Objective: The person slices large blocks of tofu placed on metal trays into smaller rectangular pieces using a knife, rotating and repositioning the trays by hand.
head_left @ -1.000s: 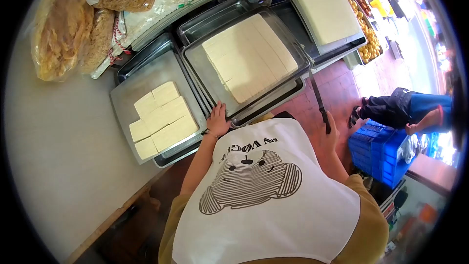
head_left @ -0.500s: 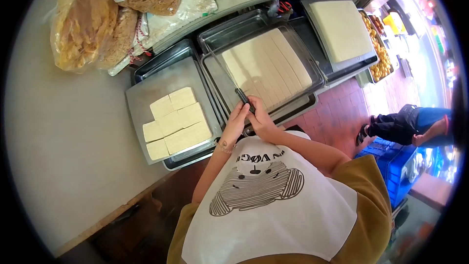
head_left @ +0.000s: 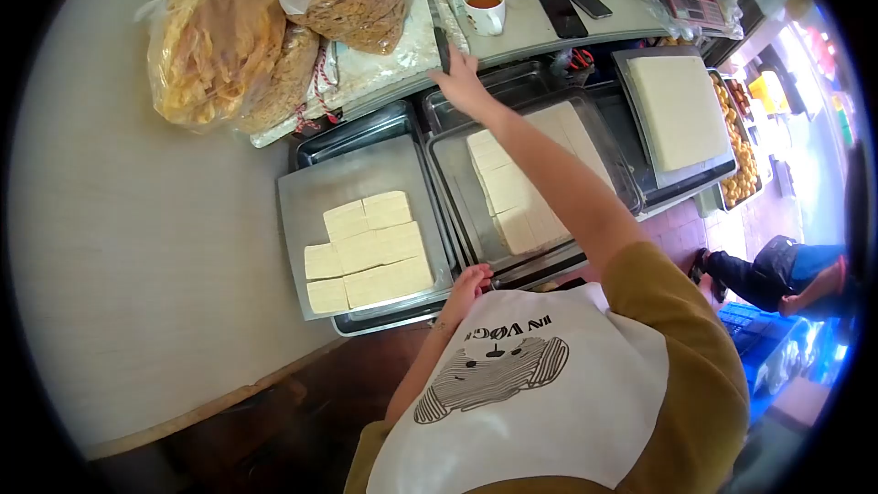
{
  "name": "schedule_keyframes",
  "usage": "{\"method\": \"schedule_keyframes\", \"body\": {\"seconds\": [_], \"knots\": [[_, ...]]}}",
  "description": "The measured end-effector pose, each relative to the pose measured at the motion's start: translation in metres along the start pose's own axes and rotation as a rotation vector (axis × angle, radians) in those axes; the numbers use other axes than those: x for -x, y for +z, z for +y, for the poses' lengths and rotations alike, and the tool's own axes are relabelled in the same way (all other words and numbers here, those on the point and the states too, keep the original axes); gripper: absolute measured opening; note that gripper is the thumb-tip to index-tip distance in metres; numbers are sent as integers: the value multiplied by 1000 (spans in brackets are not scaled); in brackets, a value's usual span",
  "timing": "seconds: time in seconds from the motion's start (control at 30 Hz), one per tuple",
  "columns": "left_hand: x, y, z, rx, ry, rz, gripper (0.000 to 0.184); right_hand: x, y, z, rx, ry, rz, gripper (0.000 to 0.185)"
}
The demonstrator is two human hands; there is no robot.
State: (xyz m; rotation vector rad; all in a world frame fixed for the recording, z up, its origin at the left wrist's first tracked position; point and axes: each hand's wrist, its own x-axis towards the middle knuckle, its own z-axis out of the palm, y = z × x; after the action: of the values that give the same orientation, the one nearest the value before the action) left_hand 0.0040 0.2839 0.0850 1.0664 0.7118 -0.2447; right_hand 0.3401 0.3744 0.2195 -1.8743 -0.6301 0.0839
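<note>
My right hand (head_left: 465, 87) is stretched to the back counter, closed around the dark handle of a knife (head_left: 443, 51). Its thin blade points away, over the white package beside the bags. Low in front of me, my left hand (head_left: 469, 289) is by the near edge of the trays, fingers loosely bent and slightly apart, with nothing visible in them. Under my right arm, the middle tray (head_left: 466, 229) bears a tofu slab (head_left: 515, 209) with cut lines, partly hidden by the arm. Several cut tofu blocks (head_left: 375, 252) rest on the metal sheet (head_left: 302, 210) at left.
Clear bags of dried tofu skin (head_left: 224, 32) and brown strips (head_left: 352, 0) stand at the back left. A cup of tea (head_left: 485, 11) and two phones (head_left: 561, 16) are on the counter. At right are another pale slab (head_left: 677, 114), golden balls (head_left: 743, 160) and another person (head_left: 768, 274).
The two hands have parted. My right hand has carried the knife from the middle tray to the back counter; my left hand has dropped back by the trays. Crosswise cuts now show on the middle slab.
</note>
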Motion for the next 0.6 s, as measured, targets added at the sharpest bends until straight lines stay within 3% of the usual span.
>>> {"method": "schedule_keyframes", "body": {"seconds": [0.07, 0.17, 0.23, 0.27, 0.3, 0.4, 0.5, 0.57, 0.6], "knots": [[-1, -3, -4, -21, -38, -13, 34, -24, 11, -3, 113, -26, 22, 61], [-2, -6, 0, -41, -48, -20, 34, 5, -1, 5, -106, -59, 40, 53], [-3, -5, 10, -25, -37, -10, 33, 53, -11, 31, -194, -179, 92, 39], [-8, -7, 14, -39, -13, 18, 31, 89, -25, 31, -283, -74, 107, 35], [-13, -10, 20, -53, 7, 45, 30, 125, -41, 47, -144, -173, 159, 31], [-42, -24, 39, -86, 100, 139, 26, 226, -89, 106, -176, 321, 358, 28], [-93, -48, 66, -213, 286, 226, 23, 323, -144, 193, 76, 639, 585, 28], [-137, -63, 90, -431, 370, 292, 22, 404, -180, 301, -212, 951, 648, 23], [-146, -58, 116, -614, 393, 306, 22, 386, -197, 256, -275, 1194, 618, 21]]}}
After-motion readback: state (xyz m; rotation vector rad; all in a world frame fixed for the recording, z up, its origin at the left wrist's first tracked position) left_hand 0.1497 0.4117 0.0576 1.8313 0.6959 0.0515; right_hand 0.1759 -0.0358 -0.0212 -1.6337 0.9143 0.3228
